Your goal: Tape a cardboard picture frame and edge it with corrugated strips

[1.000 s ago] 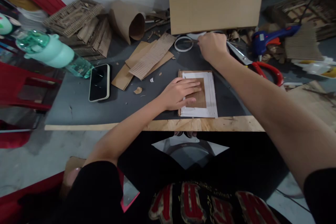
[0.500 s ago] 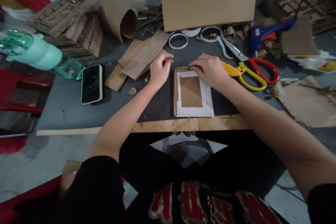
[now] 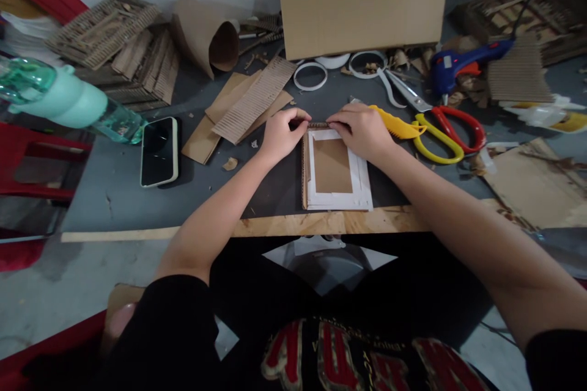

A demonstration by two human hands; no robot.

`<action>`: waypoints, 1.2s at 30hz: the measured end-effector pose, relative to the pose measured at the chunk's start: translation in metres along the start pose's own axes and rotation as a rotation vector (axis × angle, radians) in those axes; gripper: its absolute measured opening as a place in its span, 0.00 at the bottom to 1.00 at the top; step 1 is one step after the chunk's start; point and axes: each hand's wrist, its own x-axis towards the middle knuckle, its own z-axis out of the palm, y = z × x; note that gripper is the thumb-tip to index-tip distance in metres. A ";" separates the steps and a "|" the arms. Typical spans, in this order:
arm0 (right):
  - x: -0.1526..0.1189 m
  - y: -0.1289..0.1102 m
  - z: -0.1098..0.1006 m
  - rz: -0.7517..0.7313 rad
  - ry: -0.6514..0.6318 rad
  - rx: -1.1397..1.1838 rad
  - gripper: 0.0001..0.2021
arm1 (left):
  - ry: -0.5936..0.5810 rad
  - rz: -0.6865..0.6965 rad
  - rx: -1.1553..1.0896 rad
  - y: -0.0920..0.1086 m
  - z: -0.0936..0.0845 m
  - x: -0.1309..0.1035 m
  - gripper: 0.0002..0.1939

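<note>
A small cardboard frame with a white paper border and a brown middle lies flat near the table's front edge. A narrow corrugated cardboard strip runs along its far edge. My left hand is closed, thumb and forefinger pinched at the strip's left end by the frame's far left corner. Opposite it, my right hand is closed too, its fingertips pressing the strip at the same edge and its palm over the far right corner. The fingers hide part of the strip.
Behind my right hand lie a yellow-handled cutter and scissors. A blue glue gun stands farther right. To the left are corrugated cardboard pieces, a phone and a tilted bottle. A large cardboard sheet rises at the back.
My left hand has moved right and slightly nearer, from beside the frame to its far left corner. My right hand stays at the far edge, shifted slightly left.
</note>
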 end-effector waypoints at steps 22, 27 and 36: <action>0.002 0.003 -0.002 -0.042 0.013 0.044 0.12 | 0.018 0.033 0.047 0.002 -0.002 -0.006 0.08; 0.002 0.007 -0.002 -0.037 0.005 0.055 0.11 | -0.008 0.054 0.087 -0.001 -0.002 -0.006 0.08; 0.002 0.000 -0.005 -0.062 -0.032 0.036 0.14 | 0.000 0.080 0.086 0.001 -0.002 -0.007 0.12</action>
